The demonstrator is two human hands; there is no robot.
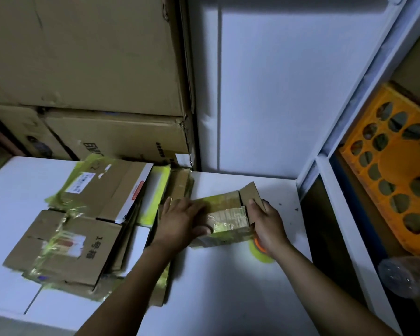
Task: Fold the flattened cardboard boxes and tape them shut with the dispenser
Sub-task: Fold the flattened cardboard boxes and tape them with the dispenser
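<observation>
Flattened boxes [83, 226] lie heaped at the left of the table [228, 287]. The left hand [180, 219] presses straight, spread fingers on top of the small box [228, 214], mid-table. The right hand [267, 224] curls round its end flap, and if that grip loosens the flap may well spring open. The tape dispenser [260, 252] sits half hidden under that wrist, where a careless nudge could knock it aside.

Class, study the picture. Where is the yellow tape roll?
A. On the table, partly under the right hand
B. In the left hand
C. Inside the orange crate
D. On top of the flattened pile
A: the tape roll lies on the table, partly under the right hand, which grips a flap of the box. The left hand presses on that box.
</observation>
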